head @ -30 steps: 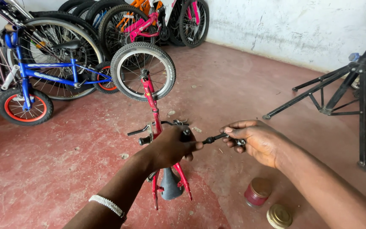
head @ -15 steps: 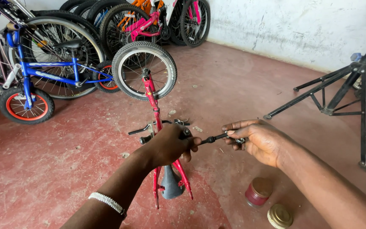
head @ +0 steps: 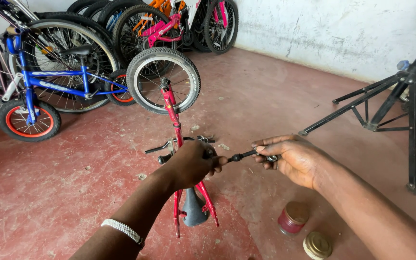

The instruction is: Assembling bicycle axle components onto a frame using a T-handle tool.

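A small red bicycle frame point(head: 172, 115) stands upside down on the red floor, its one wheel point(head: 163, 80) pointing away from me and its grey saddle point(head: 193, 208) on the ground. My left hand point(head: 191, 163) grips the frame near the crank area. My right hand point(head: 292, 159) pinches the far end of a thin dark axle rod point(head: 241, 156) that runs between both hands. A beaded bracelet point(head: 122, 230) is on my left wrist.
A blue children's bicycle point(head: 39, 84) and several other bikes lean at the back left. A black tripod work stand point(head: 400, 101) stands on the right. A red tin point(head: 292, 217) and its gold lid point(head: 317, 245) lie on the floor below my right forearm.
Both hands keep nearly the same place on the frame and the rod. The view has shifted very slightly.
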